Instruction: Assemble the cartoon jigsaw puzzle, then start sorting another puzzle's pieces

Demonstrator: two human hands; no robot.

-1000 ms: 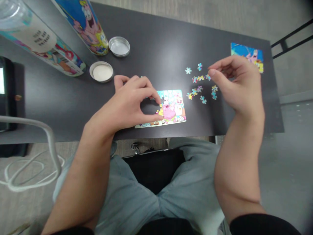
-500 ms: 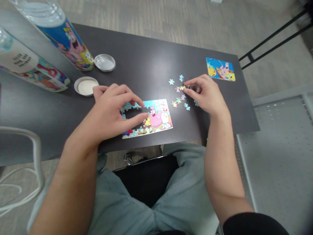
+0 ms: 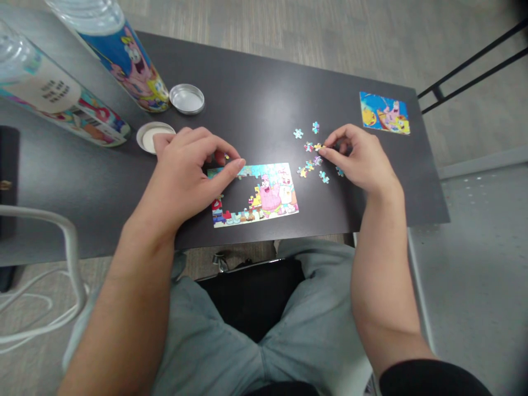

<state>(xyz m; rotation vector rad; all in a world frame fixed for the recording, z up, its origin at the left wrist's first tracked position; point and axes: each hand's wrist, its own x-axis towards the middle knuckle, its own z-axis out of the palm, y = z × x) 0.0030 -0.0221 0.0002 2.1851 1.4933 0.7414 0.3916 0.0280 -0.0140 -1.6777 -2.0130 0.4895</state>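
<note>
A partly assembled jigsaw puzzle (image 3: 270, 201) lies near the table's front edge, with a dark gap left of its pink cartoon figure. Over its upper left corner hovers my left hand (image 3: 192, 170), thumb and index tips nearly together. A small yellow bit, seemingly a puzzle piece (image 3: 226, 157), shows between its fingers, mostly hidden. To the right, my right hand (image 3: 361, 157) pinches at a yellowish puzzle piece (image 3: 318, 147) at the edge of a loose pile. Several loose puzzle pieces (image 3: 309, 165) lie around those fingertips; some are covered by the hand.
A picture card (image 3: 384, 113) lies at the far right of the table. Two clear cartoon-printed canisters (image 3: 136, 71) are at the left, beside a metal lid (image 3: 187, 99) and a second lid (image 3: 149, 136). A white tube (image 3: 68, 236) curves at the left edge.
My left hand has lifted away from the puzzle's gap, and its thumb and index finger have drawn together. My right hand stays at the loose pieces. The view has shifted slightly.
</note>
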